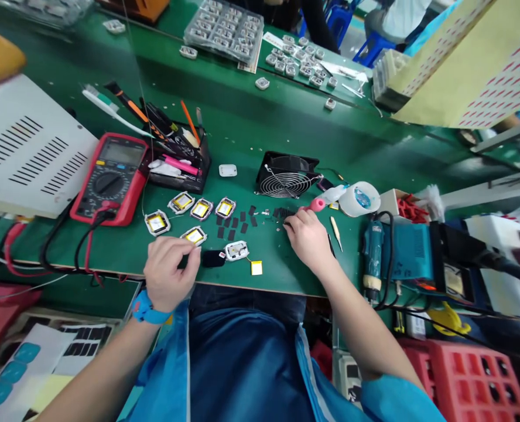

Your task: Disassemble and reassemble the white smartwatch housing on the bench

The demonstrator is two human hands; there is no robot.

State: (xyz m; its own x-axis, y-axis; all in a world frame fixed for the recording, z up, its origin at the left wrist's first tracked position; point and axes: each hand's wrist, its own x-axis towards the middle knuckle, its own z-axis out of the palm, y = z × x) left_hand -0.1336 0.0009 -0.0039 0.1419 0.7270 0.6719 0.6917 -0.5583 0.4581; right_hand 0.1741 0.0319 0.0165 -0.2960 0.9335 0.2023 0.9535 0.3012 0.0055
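Note:
My left hand (170, 271) rests on the green table (251, 129) near its front edge, fingers curled and touching a black piece (213, 258) beside a small white case (236, 250). A loose yellow cell (256, 267) lies just right of that case. My right hand (306, 236) holds a pink-handled tool (317, 204) with its tip down among several small black pads (239, 221). Several white cases with yellow cells (201, 208) lie in a row ahead of my left hand.
A red multimeter (110, 179) and a white vented box (25, 149) stand at left. A black tool holder (178, 158), a fan (286, 174), a tape roll (363, 198) and a teal soldering station (400, 252) sit behind and right. Trays of parts (225, 29) lie far back.

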